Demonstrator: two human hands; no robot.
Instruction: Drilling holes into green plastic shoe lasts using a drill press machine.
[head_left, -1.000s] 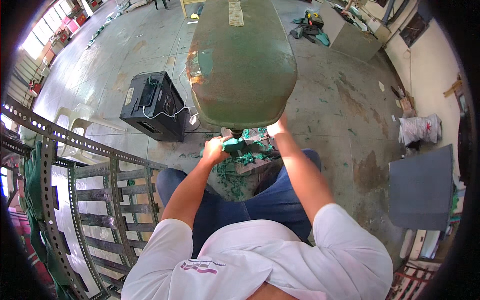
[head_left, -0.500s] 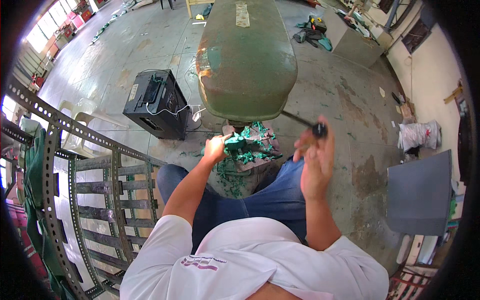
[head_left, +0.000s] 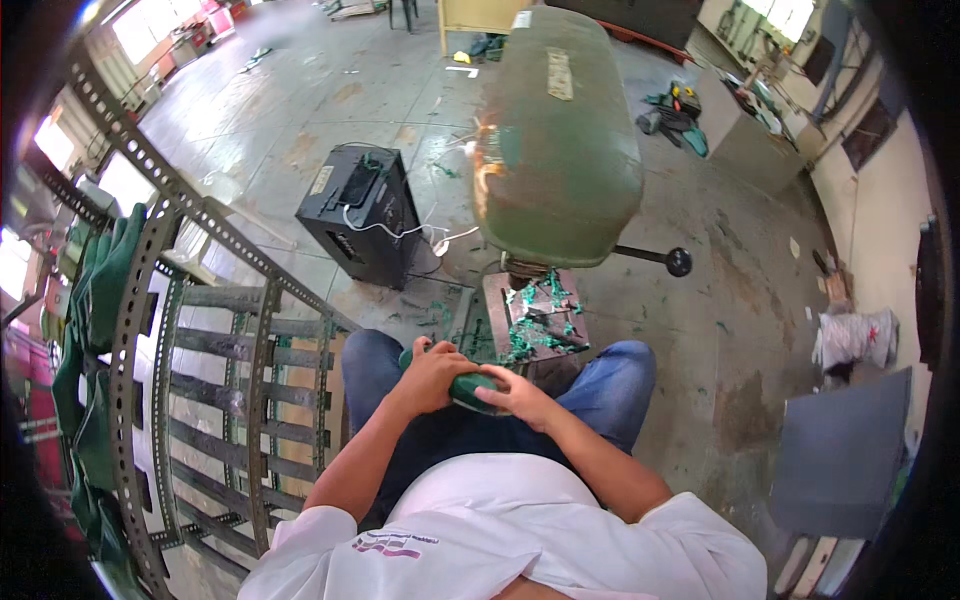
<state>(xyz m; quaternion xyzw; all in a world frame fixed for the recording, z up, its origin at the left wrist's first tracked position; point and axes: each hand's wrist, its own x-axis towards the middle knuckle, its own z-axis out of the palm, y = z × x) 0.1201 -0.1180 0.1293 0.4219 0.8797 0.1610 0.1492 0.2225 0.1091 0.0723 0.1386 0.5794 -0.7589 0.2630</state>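
I sit in front of a big green drill press (head_left: 556, 140). Its small work table (head_left: 535, 325) is littered with green shavings. My left hand (head_left: 432, 372) and my right hand (head_left: 515, 393) both grip a green rounded part (head_left: 470, 390) held over my lap, between my knees in blue jeans. The left hand wraps its left end, the right hand covers its right end. The press's feed lever with a black ball knob (head_left: 679, 262) sticks out to the right, untouched.
A black box-shaped machine (head_left: 362, 214) with a white cable stands on the concrete floor to the left of the press. A perforated grey metal rack (head_left: 200, 340) with green cloths (head_left: 95, 330) fills the left side. A grey panel (head_left: 842, 450) and a white bag (head_left: 850, 335) lie at right.
My right hand has let go of the lever knob and come down to the green part. Both hands have drawn back from the press table to my lap.
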